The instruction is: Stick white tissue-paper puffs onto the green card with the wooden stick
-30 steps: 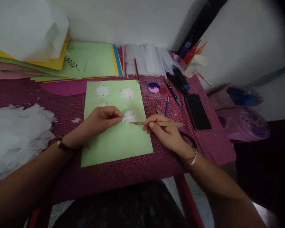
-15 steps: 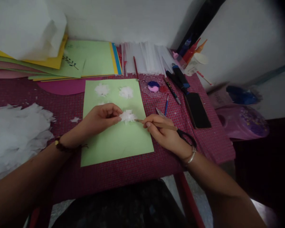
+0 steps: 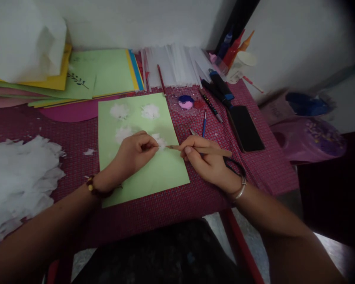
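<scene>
A pale green sheet (image 3: 148, 177) lies on the checked cloth, with several tufts of white paper bits on it. My left hand (image 3: 137, 152) rests over the sheet, thumb and fingertips pinched at the edge of one white tuft (image 3: 159, 139); what lies between the fingertips is too small to make out. From the right, my right hand (image 3: 205, 157) grips a thin wooden tool (image 3: 214, 151) like a pencil, its tip at that same tuft. Another tuft (image 3: 124, 134) sits just behind my left hand.
A large heap of white paper pieces (image 3: 20, 177) lies at the left. Coloured sheets (image 3: 106, 71) and white strips (image 3: 174, 65) are at the back. A black phone (image 3: 245, 128), pens, a paint palette (image 3: 185, 102) and partly hidden scissors (image 3: 235, 165) lie right.
My left hand has moved right, closer to the tool tip, and now covers part of the tuft. The tuft behind it shows more. The whole view has shifted slightly.
</scene>
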`<state>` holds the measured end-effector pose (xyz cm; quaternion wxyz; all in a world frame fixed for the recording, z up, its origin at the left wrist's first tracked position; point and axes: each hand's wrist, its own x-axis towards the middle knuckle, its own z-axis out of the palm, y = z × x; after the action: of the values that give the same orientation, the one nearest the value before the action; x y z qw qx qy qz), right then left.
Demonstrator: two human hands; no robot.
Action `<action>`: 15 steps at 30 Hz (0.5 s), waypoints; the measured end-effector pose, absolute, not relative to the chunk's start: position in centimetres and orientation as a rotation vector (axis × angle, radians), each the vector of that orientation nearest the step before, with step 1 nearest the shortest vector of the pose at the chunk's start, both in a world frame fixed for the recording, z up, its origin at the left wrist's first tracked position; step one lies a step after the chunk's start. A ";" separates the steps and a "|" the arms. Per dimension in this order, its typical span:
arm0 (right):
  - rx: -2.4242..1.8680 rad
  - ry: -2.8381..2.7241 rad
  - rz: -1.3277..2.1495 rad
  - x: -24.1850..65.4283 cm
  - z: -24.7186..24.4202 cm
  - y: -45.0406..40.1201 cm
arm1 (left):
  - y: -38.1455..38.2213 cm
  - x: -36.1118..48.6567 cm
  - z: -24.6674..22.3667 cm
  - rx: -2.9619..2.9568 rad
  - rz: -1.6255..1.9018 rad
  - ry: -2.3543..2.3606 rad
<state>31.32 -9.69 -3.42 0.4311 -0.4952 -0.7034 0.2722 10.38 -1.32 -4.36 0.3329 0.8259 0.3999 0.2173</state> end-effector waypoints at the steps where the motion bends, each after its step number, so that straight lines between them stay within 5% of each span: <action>1: -1.212 -1.758 0.695 31.3 -3.4 -9.8 | -1.3 10.4 -4.4 2.149 0.567 1.053; 15: -1.148 -2.051 0.686 30.8 -4.6 -9.3 | -2.6 9.7 -5.0 2.303 0.743 1.047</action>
<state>30.80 -9.33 -4.56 0.3396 -0.4411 -0.7879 0.2634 9.74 -2.63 -4.99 0.2499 0.8457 0.3847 0.2729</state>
